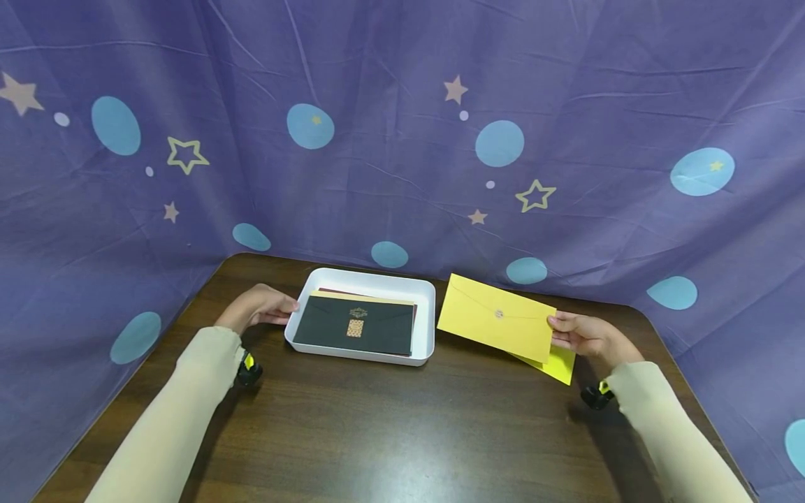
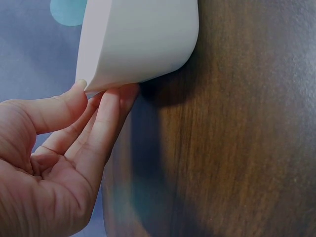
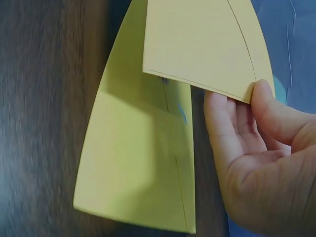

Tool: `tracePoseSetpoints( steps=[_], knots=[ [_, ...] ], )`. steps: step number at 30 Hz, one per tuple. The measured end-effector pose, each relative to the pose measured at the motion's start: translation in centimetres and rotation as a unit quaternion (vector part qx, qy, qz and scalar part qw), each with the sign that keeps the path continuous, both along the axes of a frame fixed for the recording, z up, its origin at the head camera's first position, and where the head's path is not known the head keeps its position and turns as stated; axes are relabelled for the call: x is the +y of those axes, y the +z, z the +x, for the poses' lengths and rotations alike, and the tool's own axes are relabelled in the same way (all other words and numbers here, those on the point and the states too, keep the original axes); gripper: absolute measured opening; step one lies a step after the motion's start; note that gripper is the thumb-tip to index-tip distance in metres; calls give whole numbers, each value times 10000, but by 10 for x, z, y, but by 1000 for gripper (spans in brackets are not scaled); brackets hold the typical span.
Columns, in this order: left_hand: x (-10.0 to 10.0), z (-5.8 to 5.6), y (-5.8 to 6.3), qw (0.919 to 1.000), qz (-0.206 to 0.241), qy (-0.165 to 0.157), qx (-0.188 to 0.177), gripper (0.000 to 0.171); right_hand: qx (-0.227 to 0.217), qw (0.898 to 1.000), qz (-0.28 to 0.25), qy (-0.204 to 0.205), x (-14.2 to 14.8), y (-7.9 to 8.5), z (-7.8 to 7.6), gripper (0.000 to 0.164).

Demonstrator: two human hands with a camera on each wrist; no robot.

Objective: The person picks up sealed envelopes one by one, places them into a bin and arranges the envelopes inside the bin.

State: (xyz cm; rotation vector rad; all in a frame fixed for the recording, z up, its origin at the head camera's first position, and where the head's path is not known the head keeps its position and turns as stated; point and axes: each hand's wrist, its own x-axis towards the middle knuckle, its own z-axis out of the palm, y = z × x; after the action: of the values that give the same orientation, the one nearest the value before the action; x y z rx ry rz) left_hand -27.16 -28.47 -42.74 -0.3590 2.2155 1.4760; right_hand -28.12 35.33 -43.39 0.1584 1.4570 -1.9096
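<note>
My left hand pinches the left rim of a white tray, thumb on the rim and fingers under its wall in the left wrist view. Inside the tray lies a stack of envelopes, with a dark green envelope with gold print on top. Edges of a cream and a dark red one show behind it. On the right, my right hand pinches the right edge of a yellow envelope with a small round seal. Below it, partly covered, a brighter yellow envelope lies over the wooden table.
The dark wooden table has rounded far corners. A purple curtain with stars and blue ovals hangs right behind its far edge and along both sides. Black wrist cameras sit at both sleeves.
</note>
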Motion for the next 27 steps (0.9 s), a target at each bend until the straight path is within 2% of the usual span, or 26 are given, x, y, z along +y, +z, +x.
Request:
tracePoseSetpoints(
  steps=[15, 23, 27],
  knots=[
    [2, -3, -2, 9999, -92, 58, -21, 35, 207, 9995, 251, 10, -32, 12, 1, 22],
    [3, -4, -2, 9999, -130, 90, -42, 36, 313, 9986, -64, 410, -54, 17, 1, 32],
    [3, -3, -2, 9998, -142, 96, -47, 36, 404, 9981, 71, 457, -65, 21, 4, 27]
  ],
)
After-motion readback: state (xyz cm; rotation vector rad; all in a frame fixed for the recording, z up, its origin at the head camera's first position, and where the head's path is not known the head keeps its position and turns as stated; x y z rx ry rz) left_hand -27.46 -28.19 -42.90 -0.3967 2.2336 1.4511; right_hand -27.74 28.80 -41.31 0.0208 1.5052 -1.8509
